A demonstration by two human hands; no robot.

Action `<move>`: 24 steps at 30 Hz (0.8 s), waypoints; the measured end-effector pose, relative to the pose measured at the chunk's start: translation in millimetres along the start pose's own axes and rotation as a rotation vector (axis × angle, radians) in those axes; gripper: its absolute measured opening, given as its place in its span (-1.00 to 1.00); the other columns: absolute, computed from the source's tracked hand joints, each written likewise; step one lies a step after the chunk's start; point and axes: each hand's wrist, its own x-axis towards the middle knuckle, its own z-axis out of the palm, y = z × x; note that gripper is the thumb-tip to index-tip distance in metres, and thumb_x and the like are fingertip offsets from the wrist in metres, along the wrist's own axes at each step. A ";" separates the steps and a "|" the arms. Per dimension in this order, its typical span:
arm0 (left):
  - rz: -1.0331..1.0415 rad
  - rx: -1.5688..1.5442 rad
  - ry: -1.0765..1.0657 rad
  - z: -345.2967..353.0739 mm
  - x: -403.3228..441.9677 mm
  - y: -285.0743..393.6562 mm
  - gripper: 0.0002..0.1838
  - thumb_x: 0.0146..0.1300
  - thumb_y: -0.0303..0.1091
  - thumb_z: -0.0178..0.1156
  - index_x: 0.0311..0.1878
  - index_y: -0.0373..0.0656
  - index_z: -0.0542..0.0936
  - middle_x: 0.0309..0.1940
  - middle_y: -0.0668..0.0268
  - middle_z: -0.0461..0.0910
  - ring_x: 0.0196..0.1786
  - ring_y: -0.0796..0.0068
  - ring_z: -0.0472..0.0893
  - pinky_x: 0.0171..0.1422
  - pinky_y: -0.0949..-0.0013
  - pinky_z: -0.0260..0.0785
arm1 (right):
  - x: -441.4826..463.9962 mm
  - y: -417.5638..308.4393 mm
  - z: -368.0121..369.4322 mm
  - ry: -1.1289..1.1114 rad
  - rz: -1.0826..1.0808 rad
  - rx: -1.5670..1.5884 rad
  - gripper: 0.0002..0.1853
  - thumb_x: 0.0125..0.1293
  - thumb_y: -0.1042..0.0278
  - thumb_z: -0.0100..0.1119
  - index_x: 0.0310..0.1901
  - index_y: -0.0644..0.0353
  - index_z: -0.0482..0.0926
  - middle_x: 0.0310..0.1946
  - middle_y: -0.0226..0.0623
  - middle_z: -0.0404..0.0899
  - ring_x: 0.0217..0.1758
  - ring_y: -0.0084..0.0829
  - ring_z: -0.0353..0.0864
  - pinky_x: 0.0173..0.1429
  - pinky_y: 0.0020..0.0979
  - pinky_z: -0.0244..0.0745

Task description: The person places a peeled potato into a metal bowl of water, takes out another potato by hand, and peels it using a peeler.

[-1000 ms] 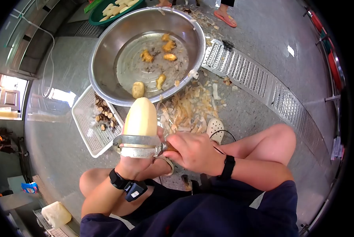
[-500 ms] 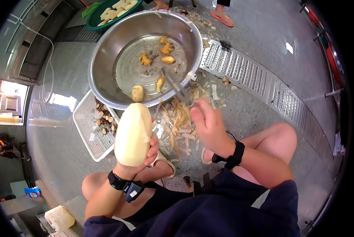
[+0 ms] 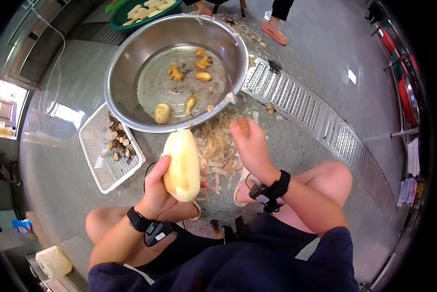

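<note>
A large, pale peeled root vegetable stands nearly upright in my left hand, its fingers wrapped round the lower part. To its right, apart from it, my right hand is closed round the brown handle of a peeler; the blade is blurred and hard to make out. Beyond both hands is a wide metal basin with a little water, several yellowish root pieces and one rounder piece near its close edge. Peelings lie on the floor under my hands.
A white basket with dark scraps stands left of the basin. Behind is a green tub of peeled roots. A metal drain grate crosses the floor on the right. Another person's foot in a sandal is at the top.
The peeler was across the vegetable, then swung off to the right with my right hand. My left hand has turned the vegetable, its thumb now on the left side. The view has shifted slightly.
</note>
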 end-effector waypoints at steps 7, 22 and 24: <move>0.059 -0.039 0.021 -15.8 8.8 10.7 -0.32 0.56 0.24 -0.13 0.38 -0.17 0.44 0.09 0.10 0.66 0.11 0.07 0.70 0.23 -0.06 0.59 | -44.4 -30.0 -3.9 -0.411 -0.452 -0.394 -0.69 0.45 0.16 0.27 0.01 0.21 0.54 -0.40 -0.23 0.62 -0.40 -0.25 0.66 -0.38 -0.28 0.48; -0.085 -0.204 0.009 -12.6 4.7 19.7 -0.36 0.61 0.23 -0.13 0.41 -0.08 0.49 0.10 0.25 0.71 0.05 0.37 0.74 0.19 0.22 0.62 | -43.6 -28.8 -5.9 -0.535 -0.842 -0.626 -0.68 0.30 0.05 0.37 -0.14 0.10 0.57 -0.47 -0.37 0.45 -0.50 -0.29 0.55 -0.46 -0.27 0.38; -0.064 -0.144 0.036 -12.3 5.8 19.0 -0.35 0.60 0.25 -0.12 0.40 -0.07 0.49 0.09 0.23 0.71 0.03 0.35 0.75 0.14 0.19 0.65 | -39.8 -30.3 -6.9 -0.533 -0.825 -0.629 -0.67 0.30 0.04 0.37 -0.13 0.10 0.58 -0.47 -0.36 0.46 -0.50 -0.28 0.55 -0.45 -0.27 0.39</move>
